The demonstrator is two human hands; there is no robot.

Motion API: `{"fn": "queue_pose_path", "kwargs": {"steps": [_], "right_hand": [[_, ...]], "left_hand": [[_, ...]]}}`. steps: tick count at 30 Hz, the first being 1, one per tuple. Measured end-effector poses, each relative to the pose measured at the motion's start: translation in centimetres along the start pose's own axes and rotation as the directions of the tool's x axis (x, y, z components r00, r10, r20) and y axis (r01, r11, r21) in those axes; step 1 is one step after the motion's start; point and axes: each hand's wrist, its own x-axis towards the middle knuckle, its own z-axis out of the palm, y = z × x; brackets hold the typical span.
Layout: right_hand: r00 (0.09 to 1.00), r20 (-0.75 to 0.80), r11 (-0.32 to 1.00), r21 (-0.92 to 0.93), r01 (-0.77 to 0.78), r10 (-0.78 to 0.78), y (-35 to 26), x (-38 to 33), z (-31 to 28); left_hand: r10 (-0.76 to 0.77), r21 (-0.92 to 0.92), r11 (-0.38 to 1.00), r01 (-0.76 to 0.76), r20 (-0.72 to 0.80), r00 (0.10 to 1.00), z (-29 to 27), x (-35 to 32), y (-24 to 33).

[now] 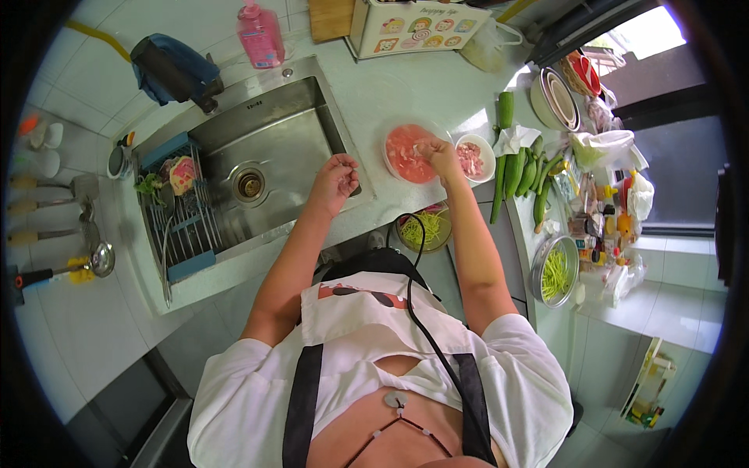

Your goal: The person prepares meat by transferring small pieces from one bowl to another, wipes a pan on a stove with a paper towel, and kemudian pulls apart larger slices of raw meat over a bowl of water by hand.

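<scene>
Meat [470, 158] in head view: heaped in white bowl [490, 165], just right of clear bowl [386, 158] of pink water [404, 161]. Right hand [443, 161] over water, pinching small pale piece [420, 149]. Left hand [335, 181] loosely curled by right edge of sink [289, 129]; cannot tell whether gripping anything. Farther right, green vegetables [512, 175], then steel bowl [537, 278] of green shreds [555, 274].

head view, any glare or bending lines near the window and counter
Head view: the window burns out white; head view: glare whitens the counter just beyond the white bowl; head view: fisheye bending toward the rim, corners black.
</scene>
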Motion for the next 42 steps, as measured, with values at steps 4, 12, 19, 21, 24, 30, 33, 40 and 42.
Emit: {"fn": "queue_pose_path", "kwargs": {"steps": [4,12,19,21,24,30,33,40,42], "right_hand": [[0.983,0.121,0.857,0.483,-0.181,0.139,-2.4,-2.1,-0.4],[0.99,0.111,0.865,0.486,-0.126,0.082,-3.1,-2.5,-1.0],[0.989,-0.039,0.8,-0.593,0.09,-0.14,-3.6,-1.2,-0.5],[0.987,0.005,0.572,-0.815,0.098,-0.163,-3.8,-0.8,-0.1],[0.986,0.079,0.441,-0.887,0.135,-0.144,0.0,1.9,-0.2],[0.953,0.304,0.328,-0.9,0.287,-0.001,0.3,1.9,0.4],[0.907,0.406,0.373,-0.863,0.342,0.107,-0.2,2.5,0.6],[0.868,0.488,0.797,-0.559,0.229,0.093,0.7,3.4,1.5],[0.858,0.503,0.845,-0.5,0.189,0.106,1.0,3.7,1.7]], "left_hand": [[-0.023,-0.002,1.0,0.023,-0.002,1.0,-0.1,0.3,0.3],[-0.037,-0.015,0.999,0.037,0.019,0.999,0.6,1.0,0.0],[-0.03,0.028,0.999,0.03,-0.006,1.0,0.8,1.0,0.2],[-0.03,0.033,0.999,0.032,-0.042,0.999,0.5,1.0,0.3],[-0.021,0.024,0.999,0.023,-0.071,0.997,0.7,1.0,0.3],[0.008,0.013,1.0,-0.007,-0.122,0.992,0.0,0.6,-0.3],[0.007,0.009,1.0,-0.006,-0.121,0.993,0.0,0.6,-0.6],[0.021,-0.008,1.0,-0.022,-0.133,0.991,0.3,0.3,-0.8],[0.028,-0.001,1.0,-0.029,-0.147,0.989,0.2,0.3,-0.9]]}}
